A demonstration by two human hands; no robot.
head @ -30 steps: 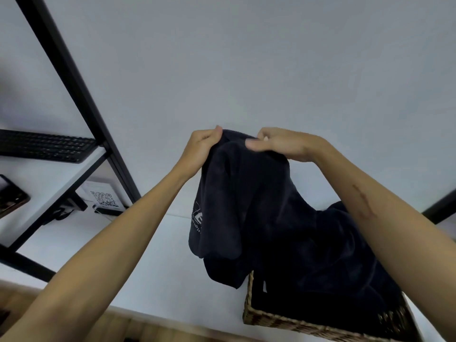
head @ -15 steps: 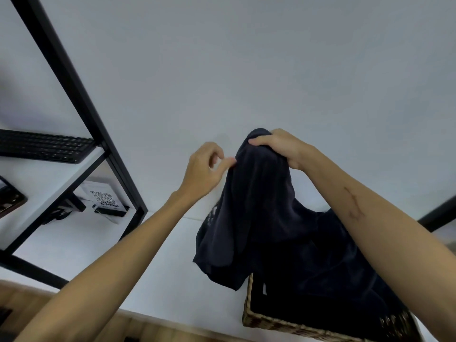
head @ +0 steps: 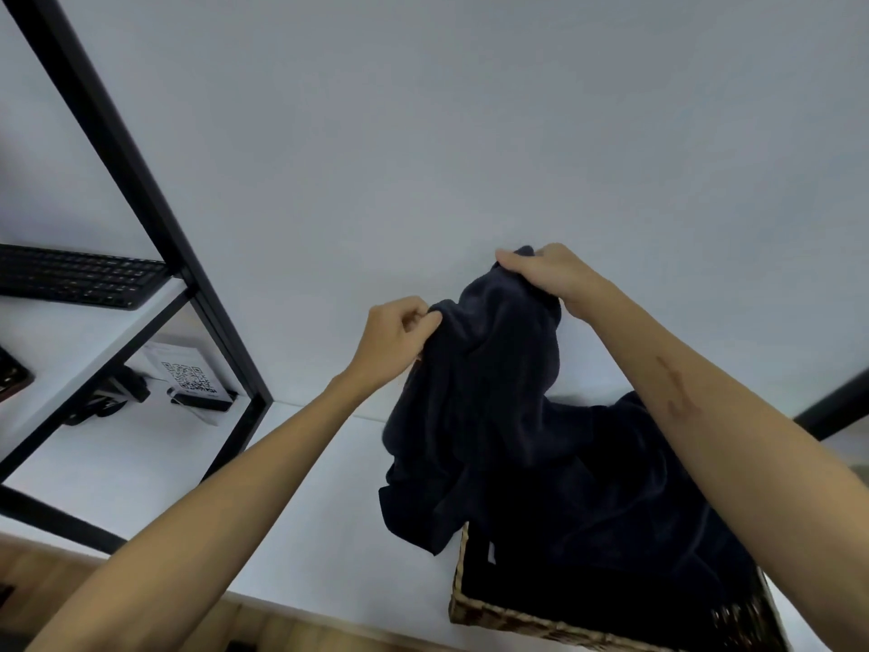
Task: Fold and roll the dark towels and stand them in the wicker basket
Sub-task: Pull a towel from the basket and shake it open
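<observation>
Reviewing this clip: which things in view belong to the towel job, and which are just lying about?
Part of the job:
dark towel, held up by the left hand and right hand
wicker basket, more dark cloth inside

Just lying about:
keyboard on the shelf
QR code card

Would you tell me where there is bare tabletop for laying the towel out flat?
Bare white tabletop lies between the black shelf frame and the wicker basket. The basket is crowded with dark towels.

Keyboard on shelf, QR card
</observation>
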